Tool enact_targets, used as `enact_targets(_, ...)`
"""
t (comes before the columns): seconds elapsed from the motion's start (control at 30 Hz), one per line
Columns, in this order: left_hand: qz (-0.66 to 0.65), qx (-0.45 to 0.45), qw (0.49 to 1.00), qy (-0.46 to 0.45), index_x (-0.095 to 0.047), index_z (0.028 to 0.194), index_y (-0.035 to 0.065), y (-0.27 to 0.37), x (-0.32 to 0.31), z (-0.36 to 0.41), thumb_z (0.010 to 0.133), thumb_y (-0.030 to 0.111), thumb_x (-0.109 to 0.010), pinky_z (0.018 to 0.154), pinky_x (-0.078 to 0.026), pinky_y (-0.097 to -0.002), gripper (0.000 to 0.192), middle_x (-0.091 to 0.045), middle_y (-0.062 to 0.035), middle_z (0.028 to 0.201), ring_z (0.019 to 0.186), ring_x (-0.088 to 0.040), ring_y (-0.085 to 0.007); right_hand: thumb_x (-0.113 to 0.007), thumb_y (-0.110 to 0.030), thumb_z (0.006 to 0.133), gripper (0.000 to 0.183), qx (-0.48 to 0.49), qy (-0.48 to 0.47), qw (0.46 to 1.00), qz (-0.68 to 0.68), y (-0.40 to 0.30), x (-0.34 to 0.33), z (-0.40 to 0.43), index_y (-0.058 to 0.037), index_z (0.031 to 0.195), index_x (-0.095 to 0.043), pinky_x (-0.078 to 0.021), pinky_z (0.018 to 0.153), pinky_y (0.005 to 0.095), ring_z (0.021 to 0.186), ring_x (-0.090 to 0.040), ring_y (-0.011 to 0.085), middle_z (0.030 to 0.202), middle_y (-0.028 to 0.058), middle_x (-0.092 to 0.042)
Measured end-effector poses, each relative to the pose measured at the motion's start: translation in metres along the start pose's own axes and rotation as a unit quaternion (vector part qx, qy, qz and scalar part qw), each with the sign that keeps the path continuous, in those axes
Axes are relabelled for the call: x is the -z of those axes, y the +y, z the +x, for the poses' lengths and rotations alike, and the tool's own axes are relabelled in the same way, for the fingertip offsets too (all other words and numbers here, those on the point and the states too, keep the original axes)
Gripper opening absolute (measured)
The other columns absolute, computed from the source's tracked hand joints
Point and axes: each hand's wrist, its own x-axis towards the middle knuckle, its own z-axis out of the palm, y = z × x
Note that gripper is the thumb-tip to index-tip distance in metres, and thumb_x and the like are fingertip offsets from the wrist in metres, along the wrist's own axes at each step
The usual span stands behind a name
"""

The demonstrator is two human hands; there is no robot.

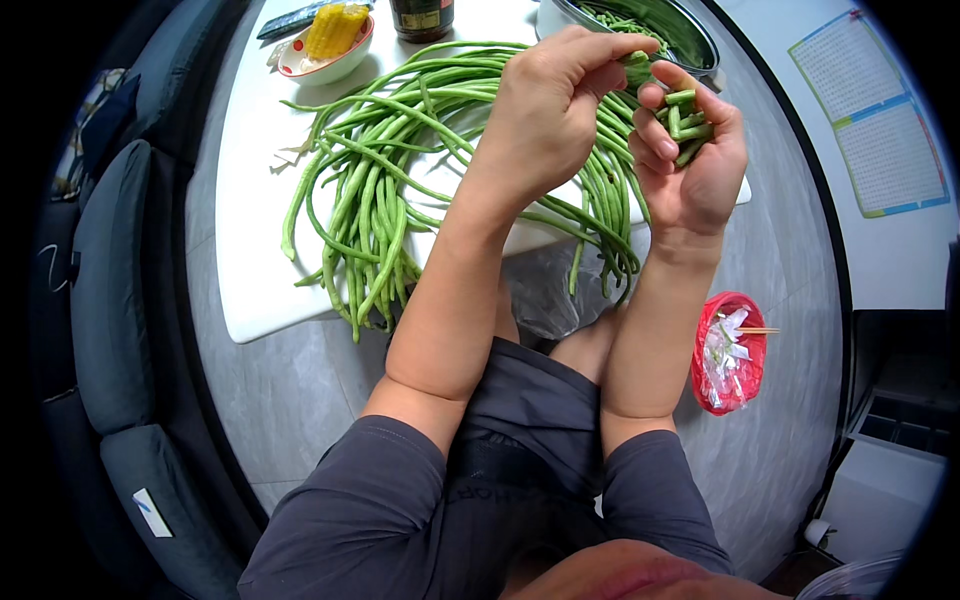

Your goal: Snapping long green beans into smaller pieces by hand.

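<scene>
Short pieces of green long bean (686, 127) lie in the curled fingers and palm of my right hand (690, 150). My left hand (559, 105) pinches a piece of green bean (636, 58) between thumb and fingers, just left of my right fingertips. Below and beside both hands, a large heap of whole long beans (375, 195) curves across the white table (251, 225), some ends hanging over its near edge. Beyond my hands stands a steel bowl (701, 45) with cut bean pieces (615, 22) inside.
A small bowl (330, 73) holding corn cobs (336, 31) and a dark jar (422, 19) stand at the table's far side. A clear plastic bag (551, 292) is between my legs. On the floor at right sits a red-lined waste bin (701, 375). A dark sofa (112, 285) is at left.
</scene>
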Motion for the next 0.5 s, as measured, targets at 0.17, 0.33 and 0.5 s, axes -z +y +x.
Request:
enact_targets(0.17,0.032,-0.017,0.999,0.005,-0.06,0.103,-0.001,0.003,-0.004,-0.001,0.075,-0.006,-0.056,0.063,-0.048,-0.0296,0.029,-0.062,-0.0137,0.076,0.067,-0.061,-0.0233,-0.059,-0.026,0.088,0.028,0.102,0.009,0.989,-0.105,0.011,-0.007,0.001,0.0026,0.092,-0.06,-0.0279,0.039,0.0154,0.045,-0.041,0.0033,0.066,0.0031,-0.056)
enact_targets(0.33,0.057,-0.01,0.998,0.001,-0.059,0.104,-0.002,0.001,-0.004,-0.002,0.075,-0.002,-0.06,0.063,-0.048,-0.0322,0.029,-0.062,-0.0154,0.076,0.065,-0.061,-0.0263,-0.061,-0.023,0.087,0.024,0.181,0.039,0.952,-0.243,0.017,-0.007,0.002,0.0003,0.08,-0.06,-0.0244,0.041,0.0158,0.046,-0.037,0.0013,0.055,-0.0036,-0.046)
enact_targets(0.5,0.125,0.018,0.988,-0.085,-0.063,0.095,-0.0021,-0.005,-0.001,-0.003,0.084,0.01,-0.06,0.058,-0.046,-0.0238,0.016,-0.065,-0.0095,0.074,0.063,-0.058,-0.0105,-0.061,-0.023,0.087,0.025,0.196,0.059,0.959,-0.196,0.012,-0.005,0.003,0.0004,0.081,-0.06,-0.025,0.04,0.016,0.045,-0.038,0.0022,0.055,-0.0027,-0.047)
